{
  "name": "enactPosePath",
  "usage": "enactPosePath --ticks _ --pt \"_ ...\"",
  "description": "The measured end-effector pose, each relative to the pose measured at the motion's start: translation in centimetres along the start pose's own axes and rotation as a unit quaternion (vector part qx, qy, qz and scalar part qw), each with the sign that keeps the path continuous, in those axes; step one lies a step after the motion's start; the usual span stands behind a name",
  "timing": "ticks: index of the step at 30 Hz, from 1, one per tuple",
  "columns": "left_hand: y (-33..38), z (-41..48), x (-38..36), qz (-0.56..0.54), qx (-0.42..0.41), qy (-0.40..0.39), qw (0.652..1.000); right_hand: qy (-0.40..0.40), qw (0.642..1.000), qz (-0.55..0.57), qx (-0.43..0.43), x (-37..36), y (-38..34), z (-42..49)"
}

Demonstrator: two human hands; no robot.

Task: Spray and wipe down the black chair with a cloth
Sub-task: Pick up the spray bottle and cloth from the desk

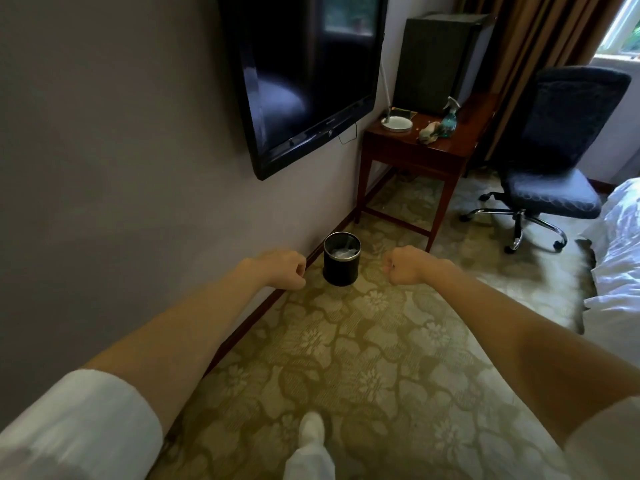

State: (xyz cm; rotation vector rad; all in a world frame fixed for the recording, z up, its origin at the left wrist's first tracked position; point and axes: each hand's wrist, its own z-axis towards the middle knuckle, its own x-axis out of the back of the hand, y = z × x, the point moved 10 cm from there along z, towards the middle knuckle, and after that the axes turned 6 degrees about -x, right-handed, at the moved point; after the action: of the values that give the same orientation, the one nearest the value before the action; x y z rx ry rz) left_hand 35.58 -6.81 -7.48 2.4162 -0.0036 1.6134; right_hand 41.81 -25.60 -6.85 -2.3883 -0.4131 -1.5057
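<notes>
The black office chair (554, 154) stands on a chrome wheeled base at the far right, beside the wooden desk (408, 157). A teal spray bottle (450, 119) stands upright on the desk, with a crumpled cloth (429, 132) lying just left of it. My left hand (284, 270) and my right hand (407, 265) are stretched out in front of me over the carpet, both closed into fists with nothing in them. Both hands are well short of the desk and chair.
A small black waste bin (341, 258) stands by the wall between my hands. A wall-mounted TV (298, 74) hangs at the left. A lamp base (397, 123) and a dark mini fridge (440, 57) sit on the desk. White bedding (620, 258) lies at the right edge.
</notes>
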Motion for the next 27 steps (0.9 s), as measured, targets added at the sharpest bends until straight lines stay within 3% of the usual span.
enactPosePath --ticks 8,27 --pt "-0.8 6.9 2.3 0.002 -0.015 -0.009 1.000 -0.001 1.000 -0.003 -0.010 2.2 2.4 5.3" --pt "-1.2 32.4 11.5 -0.050 -0.072 -0.022 0.996 -0.027 0.996 0.032 -0.082 11.7 13.8 22.7"
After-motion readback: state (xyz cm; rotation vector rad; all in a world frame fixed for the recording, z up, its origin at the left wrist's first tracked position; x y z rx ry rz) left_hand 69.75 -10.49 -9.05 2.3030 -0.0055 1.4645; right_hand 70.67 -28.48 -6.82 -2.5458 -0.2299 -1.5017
